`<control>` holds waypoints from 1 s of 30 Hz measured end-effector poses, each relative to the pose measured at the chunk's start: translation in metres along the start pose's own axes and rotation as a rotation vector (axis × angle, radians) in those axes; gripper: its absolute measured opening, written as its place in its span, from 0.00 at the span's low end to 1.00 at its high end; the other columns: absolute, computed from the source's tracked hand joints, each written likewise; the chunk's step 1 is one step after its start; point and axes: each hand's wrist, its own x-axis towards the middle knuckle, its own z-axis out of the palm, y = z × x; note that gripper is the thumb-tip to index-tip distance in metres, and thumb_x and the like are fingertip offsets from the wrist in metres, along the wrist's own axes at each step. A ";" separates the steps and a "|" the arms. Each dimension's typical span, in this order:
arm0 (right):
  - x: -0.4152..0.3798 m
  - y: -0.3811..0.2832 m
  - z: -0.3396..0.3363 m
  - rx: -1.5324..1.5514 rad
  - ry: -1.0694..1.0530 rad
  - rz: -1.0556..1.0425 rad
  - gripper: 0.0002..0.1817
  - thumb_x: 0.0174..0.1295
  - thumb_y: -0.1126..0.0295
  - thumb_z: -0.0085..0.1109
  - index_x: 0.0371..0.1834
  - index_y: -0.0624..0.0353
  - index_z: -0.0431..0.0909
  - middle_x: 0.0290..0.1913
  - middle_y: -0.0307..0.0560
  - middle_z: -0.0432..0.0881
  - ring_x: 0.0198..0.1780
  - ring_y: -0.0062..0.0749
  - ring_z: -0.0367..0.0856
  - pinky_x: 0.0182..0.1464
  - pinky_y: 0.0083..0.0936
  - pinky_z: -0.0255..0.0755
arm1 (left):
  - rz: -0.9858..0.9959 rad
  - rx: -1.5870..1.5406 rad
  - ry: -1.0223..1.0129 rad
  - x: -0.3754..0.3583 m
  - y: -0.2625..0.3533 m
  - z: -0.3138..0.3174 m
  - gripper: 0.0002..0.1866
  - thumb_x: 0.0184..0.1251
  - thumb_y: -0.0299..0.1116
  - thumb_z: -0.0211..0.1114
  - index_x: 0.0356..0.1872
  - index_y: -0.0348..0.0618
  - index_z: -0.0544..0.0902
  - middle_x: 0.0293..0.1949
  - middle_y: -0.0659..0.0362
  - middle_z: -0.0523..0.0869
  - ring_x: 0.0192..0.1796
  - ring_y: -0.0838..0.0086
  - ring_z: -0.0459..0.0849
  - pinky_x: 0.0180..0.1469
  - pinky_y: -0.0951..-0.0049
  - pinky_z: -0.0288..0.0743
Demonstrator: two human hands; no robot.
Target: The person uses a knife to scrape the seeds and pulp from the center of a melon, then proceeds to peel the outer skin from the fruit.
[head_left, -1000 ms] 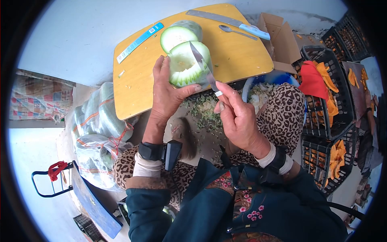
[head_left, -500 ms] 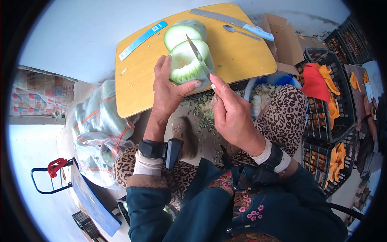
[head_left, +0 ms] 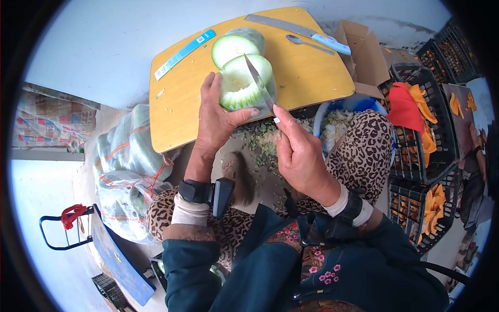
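Observation:
A hollowed piece of winter melon [head_left: 242, 93] with pale green flesh rests at the near edge of the yellow table [head_left: 179, 112]. My left hand [head_left: 215, 112] steadies it, fingers along its left side and thumb across its near face. In my right hand [head_left: 301, 151] is a knife [head_left: 258, 80], gripped by its handle, the blade slanting up and left over the right side of the melon's rim. Just behind lies another cut winter melon piece [head_left: 234, 48], its white face toward me.
On the table lie a blue-and-white knife sleeve [head_left: 185, 54], a long knife [head_left: 296, 31] and a spoon [head_left: 310, 44]. A blue-rimmed tub [head_left: 318, 117] of scraps stands by my right knee. Black crates [head_left: 442, 125] hold orange pieces; bagged melons [head_left: 132, 140] sit at left.
The knife and my right hand have shifted slightly right and down, the blade moving a little along the melon's right rim. My left hand stays on the melon.

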 end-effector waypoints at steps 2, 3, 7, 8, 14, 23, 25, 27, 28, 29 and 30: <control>-0.002 0.000 0.000 0.001 0.003 -0.002 0.25 0.61 0.84 0.50 0.64 0.71 0.67 0.48 0.69 0.80 0.47 0.60 0.82 0.47 0.43 0.78 | -0.001 -0.005 -0.003 0.000 0.001 0.000 0.64 0.34 0.59 0.82 0.69 0.24 0.62 0.70 0.34 0.59 0.72 0.47 0.63 0.71 0.58 0.62; -0.003 0.000 -0.001 0.005 0.005 -0.002 0.26 0.60 0.84 0.50 0.64 0.71 0.67 0.48 0.69 0.80 0.47 0.61 0.81 0.47 0.42 0.78 | 0.001 -0.006 -0.004 0.000 0.001 0.000 0.64 0.34 0.59 0.82 0.69 0.25 0.61 0.70 0.34 0.58 0.72 0.47 0.63 0.71 0.58 0.62; -0.007 0.001 -0.003 0.021 -0.001 0.016 0.26 0.61 0.83 0.51 0.65 0.71 0.67 0.48 0.69 0.80 0.48 0.60 0.82 0.48 0.41 0.78 | -0.002 -0.030 -0.004 0.000 0.003 0.000 0.64 0.33 0.57 0.83 0.69 0.25 0.61 0.70 0.35 0.58 0.72 0.47 0.63 0.71 0.59 0.62; -0.008 0.000 -0.004 0.025 -0.004 0.024 0.26 0.61 0.83 0.51 0.65 0.70 0.67 0.48 0.69 0.81 0.49 0.60 0.82 0.49 0.40 0.78 | 0.005 -0.034 -0.007 0.000 0.003 0.000 0.64 0.33 0.56 0.83 0.69 0.24 0.61 0.71 0.35 0.58 0.72 0.48 0.63 0.71 0.59 0.62; -0.011 0.000 -0.009 0.162 -0.030 0.141 0.25 0.63 0.81 0.51 0.66 0.66 0.67 0.48 0.69 0.82 0.50 0.56 0.84 0.50 0.37 0.78 | 0.026 -0.070 -0.010 -0.002 0.004 0.000 0.63 0.33 0.51 0.85 0.69 0.24 0.60 0.71 0.37 0.57 0.72 0.49 0.63 0.71 0.60 0.62; -0.014 0.009 -0.019 0.579 -0.096 0.414 0.24 0.67 0.81 0.46 0.68 0.62 0.67 0.35 0.44 0.81 0.33 0.21 0.80 0.37 0.19 0.75 | 0.055 -0.051 -0.008 -0.001 0.004 0.003 0.64 0.34 0.53 0.84 0.70 0.24 0.59 0.71 0.36 0.57 0.72 0.48 0.63 0.72 0.59 0.63; -0.014 0.009 -0.019 0.612 -0.104 0.442 0.24 0.68 0.81 0.45 0.68 0.61 0.67 0.34 0.40 0.79 0.32 0.19 0.78 0.36 0.18 0.73 | 0.047 -0.053 -0.010 -0.001 0.006 0.003 0.64 0.34 0.54 0.84 0.70 0.25 0.59 0.71 0.36 0.57 0.72 0.48 0.63 0.72 0.59 0.63; -0.015 0.009 -0.021 0.622 -0.128 0.457 0.24 0.68 0.81 0.44 0.68 0.61 0.67 0.35 0.40 0.79 0.33 0.18 0.78 0.36 0.17 0.73 | 0.053 -0.041 -0.008 -0.001 0.005 0.003 0.64 0.34 0.55 0.83 0.69 0.25 0.59 0.71 0.36 0.57 0.72 0.47 0.63 0.71 0.59 0.63; -0.015 0.008 -0.025 0.638 -0.150 0.470 0.24 0.68 0.81 0.44 0.68 0.61 0.67 0.35 0.40 0.79 0.34 0.18 0.78 0.36 0.18 0.73 | 0.056 -0.035 -0.007 -0.002 0.005 0.002 0.64 0.34 0.56 0.83 0.69 0.25 0.60 0.71 0.36 0.57 0.72 0.47 0.63 0.71 0.59 0.63; -0.016 0.008 -0.029 0.655 -0.171 0.483 0.24 0.69 0.81 0.44 0.68 0.61 0.66 0.36 0.41 0.79 0.35 0.18 0.78 0.37 0.18 0.73 | 0.045 -0.034 -0.005 -0.002 0.005 0.002 0.64 0.34 0.56 0.83 0.69 0.25 0.60 0.71 0.36 0.57 0.72 0.47 0.63 0.71 0.59 0.63; -0.018 0.006 -0.034 0.631 -0.205 0.421 0.24 0.69 0.81 0.44 0.68 0.61 0.67 0.36 0.41 0.79 0.35 0.18 0.78 0.37 0.17 0.73 | 0.034 -0.033 -0.002 -0.002 0.004 0.001 0.64 0.34 0.56 0.83 0.69 0.25 0.60 0.71 0.36 0.57 0.72 0.47 0.62 0.71 0.59 0.62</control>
